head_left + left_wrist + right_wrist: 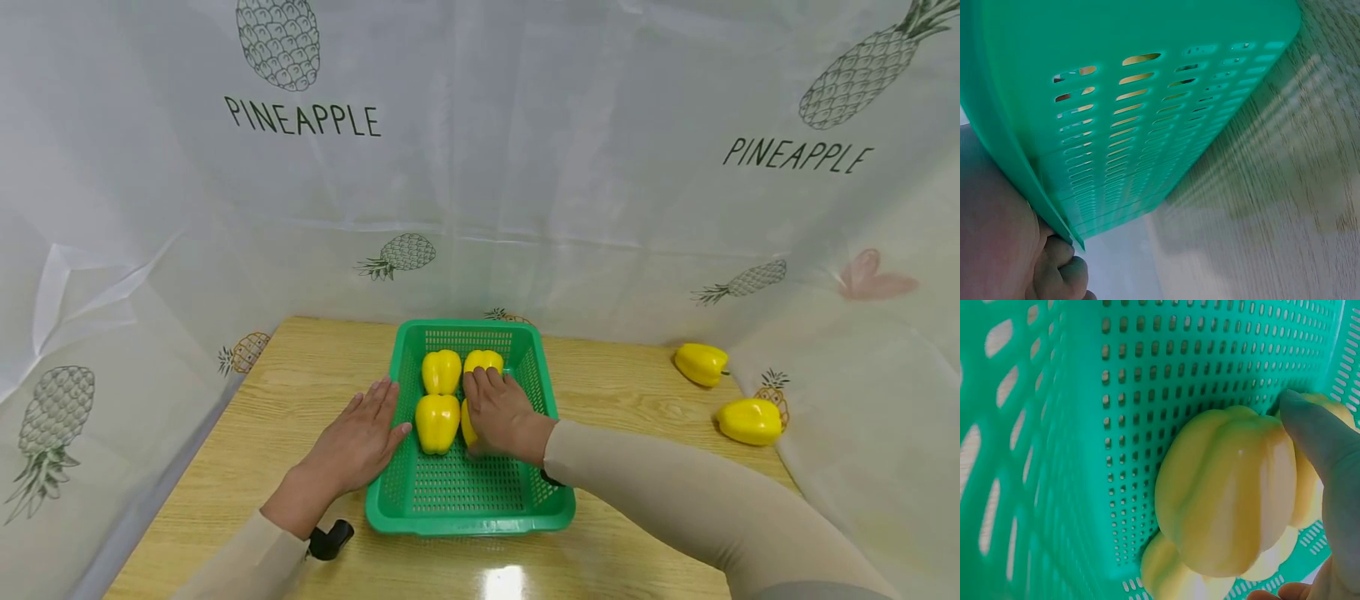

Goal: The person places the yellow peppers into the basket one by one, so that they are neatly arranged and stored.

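Note:
A green plastic basket (468, 524) with slotted walls holds several yellow bell peppers. Two of them, a far-left pepper (441, 372) and a near-left pepper (437, 423), show whole in the head view. The far-right pepper (483, 360) is partly covered by my right hand (506, 417), which reaches into the basket and grips the near-right bell pepper (1229, 494). The thumb lies along that pepper's edge in the right wrist view, while the head view mostly hides the pepper. My left hand (362, 435) rests against the basket's left rim, fingers straight and thumb spread toward the inside.
Two more yellow bell peppers, one farther back (701, 364) and one nearer (750, 421), lie on the wooden table (622, 383) at the right. White pineapple-printed sheeting (570, 183) surrounds the table's back and sides. A black strap piece (331, 540) hangs beneath the left wrist.

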Demonstrator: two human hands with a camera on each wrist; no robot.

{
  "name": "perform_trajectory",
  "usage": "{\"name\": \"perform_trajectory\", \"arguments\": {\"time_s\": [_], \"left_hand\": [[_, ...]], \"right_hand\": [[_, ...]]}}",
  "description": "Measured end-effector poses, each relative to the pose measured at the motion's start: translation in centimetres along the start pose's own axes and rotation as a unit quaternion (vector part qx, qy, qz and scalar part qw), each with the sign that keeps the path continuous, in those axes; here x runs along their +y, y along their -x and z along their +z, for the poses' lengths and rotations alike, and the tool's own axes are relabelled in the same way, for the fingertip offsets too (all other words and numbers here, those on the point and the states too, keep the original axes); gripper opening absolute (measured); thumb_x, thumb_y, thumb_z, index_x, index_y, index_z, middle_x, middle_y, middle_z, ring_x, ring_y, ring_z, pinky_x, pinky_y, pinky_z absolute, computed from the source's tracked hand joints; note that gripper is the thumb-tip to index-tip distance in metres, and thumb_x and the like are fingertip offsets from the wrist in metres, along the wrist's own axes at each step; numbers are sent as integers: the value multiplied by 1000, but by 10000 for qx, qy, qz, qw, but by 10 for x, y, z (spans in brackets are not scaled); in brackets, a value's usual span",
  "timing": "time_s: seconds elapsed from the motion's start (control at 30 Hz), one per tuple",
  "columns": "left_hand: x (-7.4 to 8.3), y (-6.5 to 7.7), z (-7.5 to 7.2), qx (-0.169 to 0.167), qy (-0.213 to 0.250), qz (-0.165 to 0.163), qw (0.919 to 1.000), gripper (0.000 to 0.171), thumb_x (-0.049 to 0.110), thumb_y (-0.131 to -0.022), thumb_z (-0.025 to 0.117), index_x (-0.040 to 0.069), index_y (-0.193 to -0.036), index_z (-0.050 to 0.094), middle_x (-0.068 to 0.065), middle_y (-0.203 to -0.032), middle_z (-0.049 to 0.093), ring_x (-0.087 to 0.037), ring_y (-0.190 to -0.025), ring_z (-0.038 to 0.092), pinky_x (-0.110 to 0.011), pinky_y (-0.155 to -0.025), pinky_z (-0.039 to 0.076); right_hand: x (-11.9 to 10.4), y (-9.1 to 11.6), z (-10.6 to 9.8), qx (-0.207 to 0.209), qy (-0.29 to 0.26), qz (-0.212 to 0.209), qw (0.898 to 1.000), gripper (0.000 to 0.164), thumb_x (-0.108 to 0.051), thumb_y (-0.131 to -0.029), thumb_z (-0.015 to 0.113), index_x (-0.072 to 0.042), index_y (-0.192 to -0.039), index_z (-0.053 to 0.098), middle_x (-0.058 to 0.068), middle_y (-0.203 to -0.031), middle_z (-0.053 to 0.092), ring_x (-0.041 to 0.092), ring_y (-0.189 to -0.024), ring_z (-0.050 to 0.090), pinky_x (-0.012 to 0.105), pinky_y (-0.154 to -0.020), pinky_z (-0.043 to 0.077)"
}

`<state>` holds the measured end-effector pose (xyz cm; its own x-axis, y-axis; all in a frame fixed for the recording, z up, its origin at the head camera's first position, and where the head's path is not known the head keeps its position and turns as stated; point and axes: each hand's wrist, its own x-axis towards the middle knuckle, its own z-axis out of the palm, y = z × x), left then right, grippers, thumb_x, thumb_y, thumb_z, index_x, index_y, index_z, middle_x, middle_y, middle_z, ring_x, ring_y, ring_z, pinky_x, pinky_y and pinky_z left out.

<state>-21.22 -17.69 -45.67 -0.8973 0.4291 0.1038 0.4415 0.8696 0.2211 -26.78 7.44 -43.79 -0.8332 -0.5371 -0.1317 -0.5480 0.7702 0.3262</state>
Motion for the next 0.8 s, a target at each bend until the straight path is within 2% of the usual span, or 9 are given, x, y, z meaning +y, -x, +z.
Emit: {"name": "perform_trajectory", "arguments": {"time_s": [0.27, 0.53, 0.63, 0.8], "left_hand": [[1, 0, -2, 5, 3, 5, 10000, 67, 33, -114, 48, -13, -160, 31, -31, -168, 30, -46, -156, 31, -62, -126, 30], [1, 0, -1, 50, -17, 28, 10000, 67, 33, -114, 48, -13, -160, 31, -31, -168, 30, -46, -156, 31, -62, -126, 30], [1, 1, -1, 35, -13, 30, 10000, 67, 33, -114, 48, -13, -160, 31, -31, -168, 29, -46, -156, 31, -62, -126, 30], [2, 1, -2, 40, 2, 17, 10000, 67, 33, -114, 49, -13, -160, 31, -31, -168, 29, -46, -156, 31, -62, -126, 30]], "right_hand": [[4, 2, -10, 184, 74, 27, 9998, 115, -83, -79, 72, -4, -153, 34, 13, -137, 49, 29, -117, 49, 40, -104, 50], [14, 3, -23, 572, 112, 31, 9983, 117, -81, -83, 69, 1, -158, 32, 20, -157, 46, 35, -140, 48, 46, -117, 46], [22, 4, -30, 766, -8, 118, 9970, 115, -80, -84, 71, 0, -158, 34, 20, -158, 45, 36, -142, 48, 48, -118, 45], [39, 10, -41, 1340, -138, 226, 9906, 109, -73, -84, 76, 2, -153, 39, 22, -155, 47, 38, -140, 50, 51, -117, 46]]}}
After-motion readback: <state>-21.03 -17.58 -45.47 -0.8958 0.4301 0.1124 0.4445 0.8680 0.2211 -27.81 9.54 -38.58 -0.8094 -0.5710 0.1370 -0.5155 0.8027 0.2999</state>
